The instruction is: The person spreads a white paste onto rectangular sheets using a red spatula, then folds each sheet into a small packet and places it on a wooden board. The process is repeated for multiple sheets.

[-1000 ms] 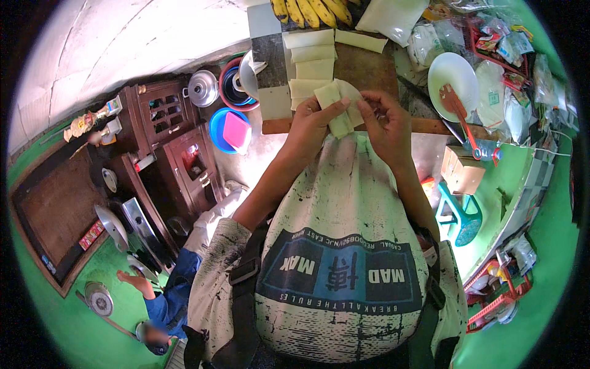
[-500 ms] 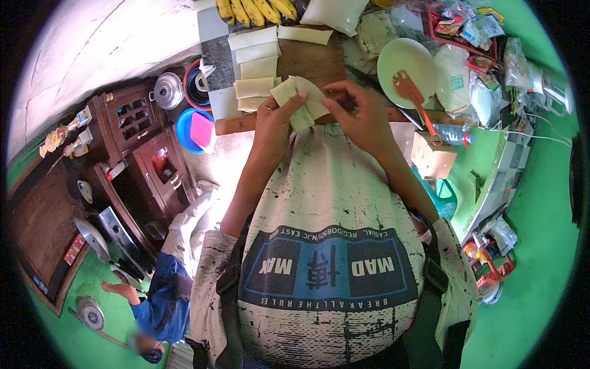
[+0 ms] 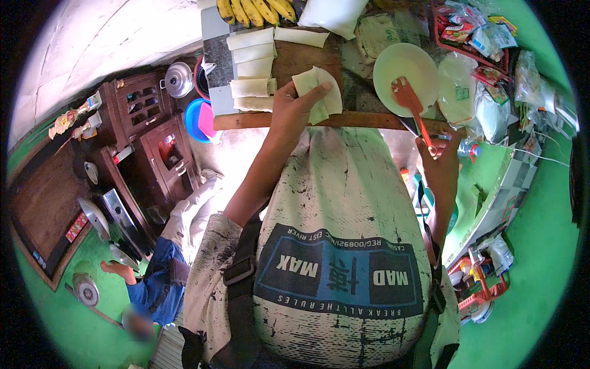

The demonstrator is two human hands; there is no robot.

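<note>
In my left hand [image 3: 294,107] is a partly folded pale wrapper [image 3: 332,92], pinched under the thumb above the table's front edge. My right hand [image 3: 440,163] is at the end of an orange-red spatula [image 3: 407,98], its thumb and fingers apart on either side of the handle. I cannot tell how firmly they touch it. The spatula's blade rests in a pale round bowl [image 3: 387,64]. Left of my left hand, several flat folded wrappers [image 3: 253,58] lie in a column on the table, and another folded wrapper [image 3: 301,37] lies behind them.
Bananas [image 3: 252,11] and a white filled bag [image 3: 332,15] lie at the back of the wooden table [image 3: 362,119]. Plastic bags [image 3: 458,86] and a red basket [image 3: 505,61] of packets crowd the right. A blue basin [image 3: 195,122] is left of the table; another person [image 3: 166,277] is lower left.
My right hand has left the wrapper and moved right to the spatula handle. My left hand has shifted right, still holding the wrapper. The bowl and spatula sit slightly nearer in the picture.
</note>
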